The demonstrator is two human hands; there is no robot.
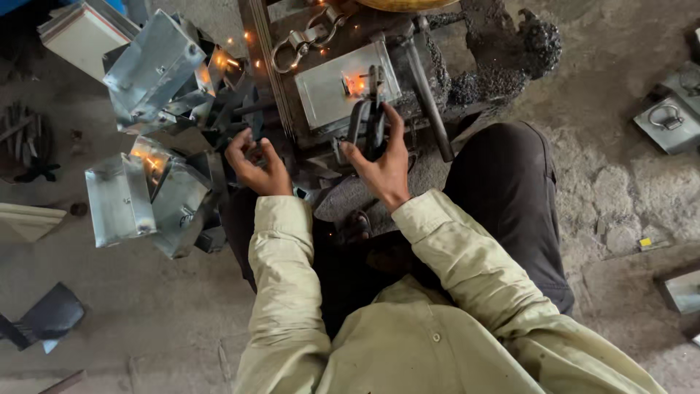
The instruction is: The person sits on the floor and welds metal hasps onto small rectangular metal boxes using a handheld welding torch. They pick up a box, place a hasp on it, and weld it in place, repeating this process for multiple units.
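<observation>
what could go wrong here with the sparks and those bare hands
1. Sparks fly off the grey metal box right by the bare right hand gripping the dark tool; a burn seems likely.
2. The left hand rests near the pile of sheet-metal boxes, whose edges could cut.

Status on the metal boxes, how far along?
Done, it seems: a pile of metal boxes lies by the left hand. In hand: the right hand holds a dark tool on one grey box, sparks at the contact. Left: can't tell; more boxes lie at far right.
</observation>
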